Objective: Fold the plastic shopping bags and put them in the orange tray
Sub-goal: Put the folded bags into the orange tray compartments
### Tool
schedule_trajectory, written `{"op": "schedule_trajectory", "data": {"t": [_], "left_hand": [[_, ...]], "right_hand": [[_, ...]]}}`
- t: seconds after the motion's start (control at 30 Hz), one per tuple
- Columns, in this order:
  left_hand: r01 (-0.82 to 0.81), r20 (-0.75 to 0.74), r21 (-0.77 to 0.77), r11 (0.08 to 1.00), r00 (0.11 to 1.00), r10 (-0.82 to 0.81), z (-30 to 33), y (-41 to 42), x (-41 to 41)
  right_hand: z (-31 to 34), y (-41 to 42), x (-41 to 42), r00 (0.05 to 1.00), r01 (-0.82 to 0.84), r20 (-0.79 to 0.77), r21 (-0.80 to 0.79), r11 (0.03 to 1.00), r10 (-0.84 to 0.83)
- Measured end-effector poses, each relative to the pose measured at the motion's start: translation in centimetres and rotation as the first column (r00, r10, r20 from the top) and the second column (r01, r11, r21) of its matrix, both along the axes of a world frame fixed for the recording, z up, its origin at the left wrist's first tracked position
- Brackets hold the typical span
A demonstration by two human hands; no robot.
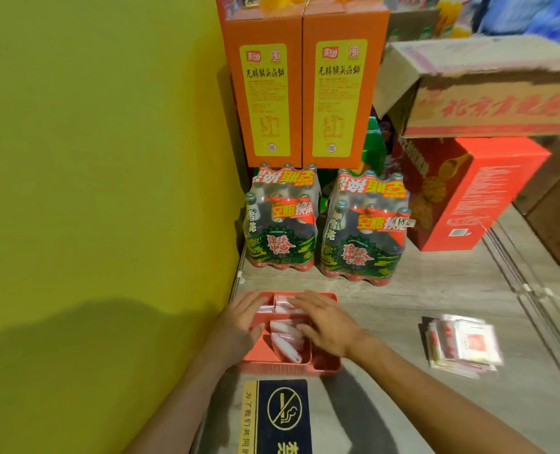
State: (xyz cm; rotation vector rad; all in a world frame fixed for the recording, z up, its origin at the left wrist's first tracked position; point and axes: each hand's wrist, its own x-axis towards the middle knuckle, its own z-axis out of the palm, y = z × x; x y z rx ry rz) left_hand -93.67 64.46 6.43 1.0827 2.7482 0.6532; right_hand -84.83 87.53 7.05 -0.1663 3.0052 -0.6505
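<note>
Nearest us lay a sign [277,417]; beyond it our hands, left [239,317] and right [329,326], rested flat-fingered over the tray [290,367], pressing folded bags [286,339] there. Unfolded bags [462,345] waited well apart: light, limp, slippery, best pinched at edges, we judged.

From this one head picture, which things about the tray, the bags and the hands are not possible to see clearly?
- Head view: the right hand covers much of the orange tray, so the count of folded bags is hidden.
- The left hand hides the tray's left wall.
- The stack of unfolded bags is blurred; its number and print are unreadable.
- The no-smoking sign is cut off by the bottom edge.
</note>
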Motion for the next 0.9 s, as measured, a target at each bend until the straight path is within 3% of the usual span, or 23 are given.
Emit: {"op": "schedule_trajectory", "data": {"t": [0.17,0.23,0.5,0.73,0.9], "left_hand": [[0.169,-0.045,0.021,0.985,0.985,-0.168,0.8,5.5,3.5],[0.232,-0.04,-0.041,0.972,0.971,-0.234,0.9,9.5,5.5],[0.425,0.082,-0.012,0.905,0.903,-0.423,-0.3,24.0,14.7],[0.241,0.336,-0.03,0.97,0.917,-0.217,-4.1,31.7,19.1],[-0.091,0.569,0.117,0.989,0.823,0.008,-6.3,34.3,19.9]], "right_hand": [[0.3,4.5,7.1,0.99,0.14,0.012,-0.069,0.988,-0.14],[0.5,7.1,10.5,0.977,0.212,-0.005,-0.074,0.974,-0.213],[0.0,18.6,22.1,0.885,0.461,-0.061,-0.017,0.887,-0.461],[-3.0,23.4,25.2,0.867,0.496,0.013,0.052,0.867,-0.498],[-5.8,24.3,25.4,0.882,0.469,0.074,-0.036,0.883,-0.465]]}}
